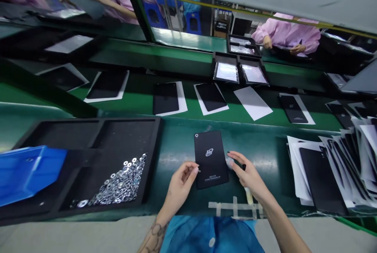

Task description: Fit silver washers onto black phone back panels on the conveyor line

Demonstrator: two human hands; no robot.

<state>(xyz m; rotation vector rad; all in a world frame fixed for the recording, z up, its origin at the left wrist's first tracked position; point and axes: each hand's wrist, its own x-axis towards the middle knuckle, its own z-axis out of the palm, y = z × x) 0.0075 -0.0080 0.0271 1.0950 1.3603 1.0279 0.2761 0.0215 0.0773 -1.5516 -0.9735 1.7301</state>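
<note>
smock: blue sleeveless smock [212, 237] on the person, at the lower edge of the view.
left forearm: tattooed [154, 237], reaching up to the bench.
left hand [181, 184]: narrow, fingers curled, fingertips [196, 170] at the panel's left edge; grip cannot be told.
right hand [249, 176]: wider, fingers spread, fingertips [231, 157] at the panel's right edge.
black panel [211, 159]: upright lengthwise between the hands, flat on the bench, printed logo up, round hole at the top left corner.
bench: green belt [259, 143], with a white tape cross [235, 207] just below the panel.
left of hands: foam tray [88, 135] holding metal washers [120, 184], with a blue plastic bin [29, 174] resting on it.
right of hands: stack of panels on white sheets [321, 174].
far belt: row of black panels on white sheets [165, 98]; screen trays [226, 71] beyond.
across the line: co-worker in pink smock [285, 35], both hands at the far bench.
</note>
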